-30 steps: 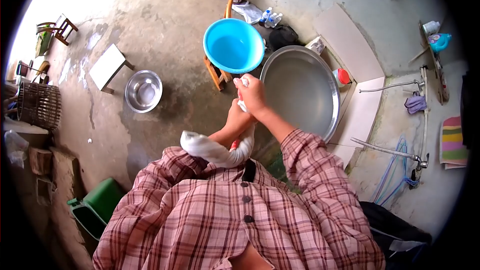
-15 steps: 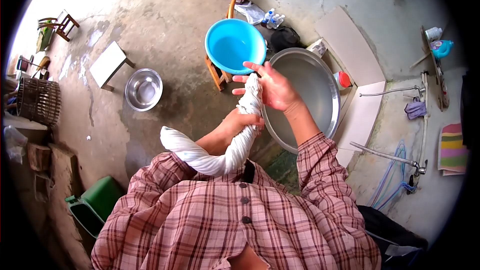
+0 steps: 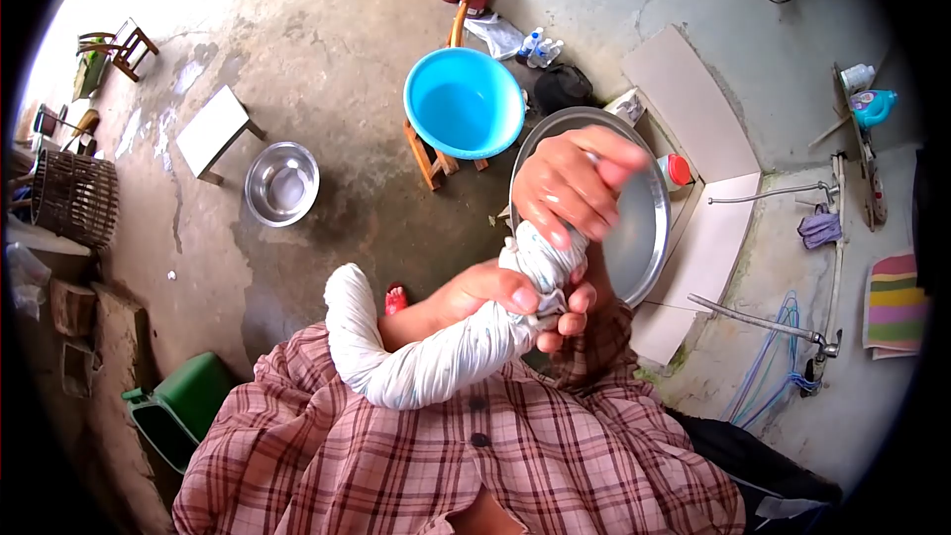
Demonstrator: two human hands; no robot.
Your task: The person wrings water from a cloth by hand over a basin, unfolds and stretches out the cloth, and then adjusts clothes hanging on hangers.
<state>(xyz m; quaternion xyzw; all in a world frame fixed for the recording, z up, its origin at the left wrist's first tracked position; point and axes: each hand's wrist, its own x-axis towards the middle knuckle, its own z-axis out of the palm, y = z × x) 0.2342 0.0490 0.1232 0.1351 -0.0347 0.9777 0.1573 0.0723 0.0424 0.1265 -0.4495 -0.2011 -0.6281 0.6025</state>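
Left hand (image 3: 487,288) clamped around twisted white cloth (image 3: 431,369), six o'clock from centre; right hand (image 3: 573,183), two o'clock, touches cloth's upper end, closure indeterminable; blue basin (image 3: 466,152), twelve o'clock.

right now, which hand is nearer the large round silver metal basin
Right: in view, the right hand overlaps the large basin; the left hand is mostly below and left of it.

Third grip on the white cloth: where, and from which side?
Probably the upturned end of the white cloth, from the picture's left. It bends up there, outer side exposed; the left forearm borders the inner side, and the left hand and right hand crowd the other end.
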